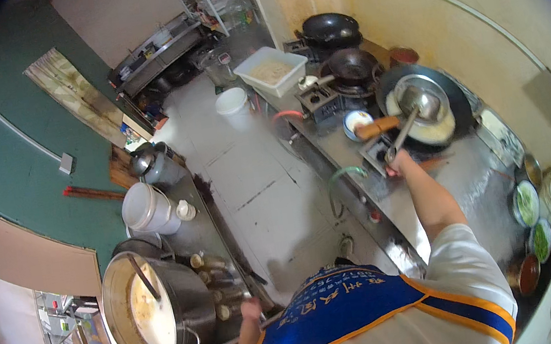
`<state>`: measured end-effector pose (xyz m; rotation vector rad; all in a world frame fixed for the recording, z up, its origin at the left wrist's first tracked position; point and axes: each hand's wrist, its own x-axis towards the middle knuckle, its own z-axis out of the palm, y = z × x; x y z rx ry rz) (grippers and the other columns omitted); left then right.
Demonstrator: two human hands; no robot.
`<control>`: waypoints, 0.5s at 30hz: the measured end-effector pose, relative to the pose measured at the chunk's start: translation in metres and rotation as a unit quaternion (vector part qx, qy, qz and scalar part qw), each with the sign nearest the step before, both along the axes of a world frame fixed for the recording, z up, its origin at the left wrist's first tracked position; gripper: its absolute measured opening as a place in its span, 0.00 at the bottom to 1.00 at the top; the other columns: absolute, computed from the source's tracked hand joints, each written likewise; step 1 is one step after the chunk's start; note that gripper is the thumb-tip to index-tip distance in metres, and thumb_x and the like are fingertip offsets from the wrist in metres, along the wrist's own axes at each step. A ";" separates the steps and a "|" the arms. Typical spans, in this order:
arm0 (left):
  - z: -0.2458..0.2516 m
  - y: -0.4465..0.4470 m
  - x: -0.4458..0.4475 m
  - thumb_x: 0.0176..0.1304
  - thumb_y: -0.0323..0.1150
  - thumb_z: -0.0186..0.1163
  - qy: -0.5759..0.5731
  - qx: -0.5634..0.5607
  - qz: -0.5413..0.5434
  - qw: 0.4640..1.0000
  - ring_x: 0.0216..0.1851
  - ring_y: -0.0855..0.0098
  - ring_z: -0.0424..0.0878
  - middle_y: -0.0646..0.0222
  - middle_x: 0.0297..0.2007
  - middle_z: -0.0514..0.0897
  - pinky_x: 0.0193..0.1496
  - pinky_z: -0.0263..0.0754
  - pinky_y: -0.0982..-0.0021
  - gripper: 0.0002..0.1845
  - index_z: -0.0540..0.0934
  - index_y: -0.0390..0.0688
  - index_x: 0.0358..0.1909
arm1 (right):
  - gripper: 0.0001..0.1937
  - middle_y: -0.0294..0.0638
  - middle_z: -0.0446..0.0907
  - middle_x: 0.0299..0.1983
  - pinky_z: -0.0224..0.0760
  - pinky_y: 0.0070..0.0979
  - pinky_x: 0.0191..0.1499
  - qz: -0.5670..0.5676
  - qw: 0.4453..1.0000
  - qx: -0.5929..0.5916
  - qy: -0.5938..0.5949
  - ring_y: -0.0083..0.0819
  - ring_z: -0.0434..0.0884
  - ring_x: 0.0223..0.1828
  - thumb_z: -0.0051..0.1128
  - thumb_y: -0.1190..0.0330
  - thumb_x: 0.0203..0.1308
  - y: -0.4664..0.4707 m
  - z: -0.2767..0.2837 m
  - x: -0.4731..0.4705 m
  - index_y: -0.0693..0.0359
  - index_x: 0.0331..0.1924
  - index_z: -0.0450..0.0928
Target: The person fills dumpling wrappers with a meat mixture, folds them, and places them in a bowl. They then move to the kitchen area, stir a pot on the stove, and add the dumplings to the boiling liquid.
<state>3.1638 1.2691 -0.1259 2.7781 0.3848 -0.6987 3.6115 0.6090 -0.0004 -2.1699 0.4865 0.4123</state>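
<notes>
My right hand (400,163) grips the handle of a metal ladle (403,139). Its rounded head is over a dark wok (456,94) on the right-hand counter, which holds a pale, cream-coloured food or liquid (436,134). A round metal rim shows around the ladle head; whether it is a separate vessel is unclear. Just left of the wok is a wooden handle (377,128). My left hand (251,308) is low by the edge of the left-hand counter, near several bottles (224,295). It is blurred, and I cannot see whether it holds anything.
A tall steel stockpot (187,295) with cloudy liquid and a stick in it stands on the left. White buckets (146,211) are behind it. Along the right counter are a small bowl (357,122), a white tub (271,85), pans (350,66) and bowls of chopped greens (527,203).
</notes>
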 end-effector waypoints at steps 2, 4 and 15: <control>-0.008 -0.034 0.013 0.74 0.44 0.53 0.035 0.011 -0.024 0.999 0.29 0.60 0.85 0.63 0.24 0.85 0.34 0.78 0.58 0.20 0.85 0.42 0.30 | 0.07 0.45 0.82 0.24 0.67 0.31 0.12 0.006 0.997 0.061 0.053 0.32 0.80 0.17 0.52 0.75 0.70 -0.001 -0.016 0.020 0.61 0.36 0.81; -0.009 -0.075 0.033 0.73 0.43 0.54 0.045 -0.127 0.129 0.982 0.30 0.59 0.85 0.62 0.25 0.85 0.35 0.79 0.57 0.19 0.85 0.42 0.31 | 0.06 0.46 0.83 0.27 0.69 0.30 0.14 -0.069 0.975 0.190 0.096 0.33 0.83 0.20 0.52 0.74 0.71 -0.005 -0.028 0.035 0.59 0.40 0.82; -0.005 -0.096 0.192 0.65 0.36 0.58 0.131 -0.144 0.052 0.980 0.38 0.55 0.87 0.58 0.32 0.88 0.43 0.82 0.53 0.12 0.87 0.42 0.33 | 0.09 0.49 0.86 0.32 0.76 0.35 0.25 0.185 0.981 -0.060 -0.004 0.37 0.86 0.27 0.55 0.66 0.70 -0.001 -0.051 0.043 0.58 0.45 0.84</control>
